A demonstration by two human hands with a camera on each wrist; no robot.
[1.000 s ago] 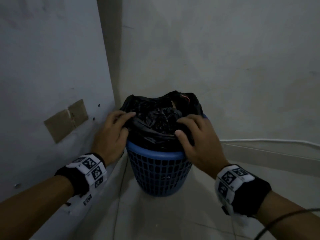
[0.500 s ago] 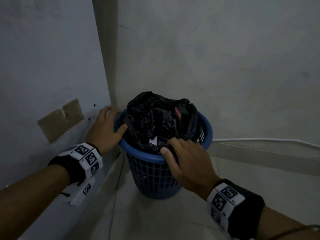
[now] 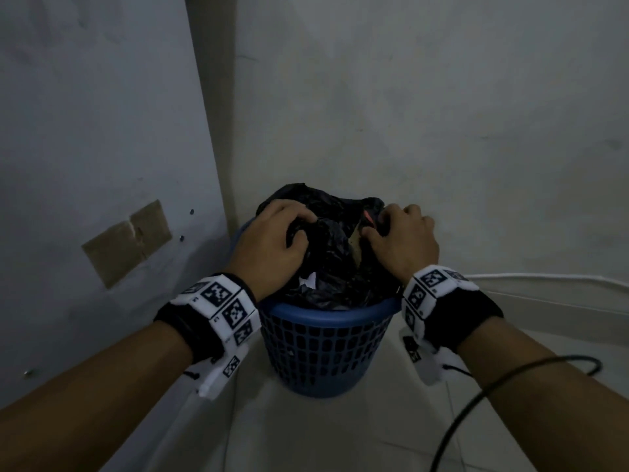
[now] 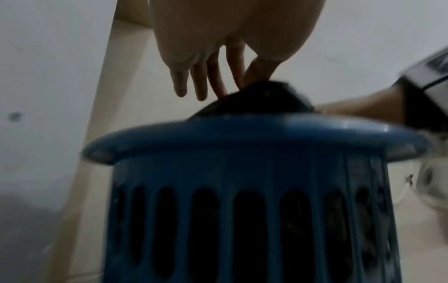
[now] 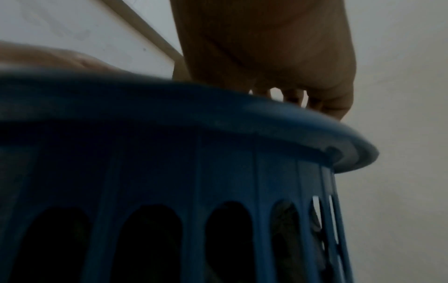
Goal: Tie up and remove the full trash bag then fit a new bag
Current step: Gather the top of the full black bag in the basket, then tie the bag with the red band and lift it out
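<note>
A blue slotted trash basket (image 3: 326, 338) stands on the floor in a wall corner, with a full black trash bag (image 3: 335, 264) bulging out of it. The bag's edge lies inside the rim, and paper scraps show in its mouth. My left hand (image 3: 299, 228) grips a bunch of the bag at its top left. My right hand (image 3: 376, 224) grips the bag's top right, near a red bit. In the left wrist view, thumb and forefinger pinch the black bag (image 4: 264, 95) above the basket rim (image 4: 254, 134). In the right wrist view, curled fingers (image 5: 293, 97) drop behind the rim (image 5: 218, 114).
Walls close in behind and to the left of the basket. A brown taped patch (image 3: 127, 241) sits on the left panel. A white cord (image 3: 544, 276) runs along the right skirting, and a black cable (image 3: 493, 383) loops over the tiled floor at the lower right.
Both hands left the basket's rim and came up onto the top of the bag, where they now grip it. The bag's edge has been drawn inward off the rim.
</note>
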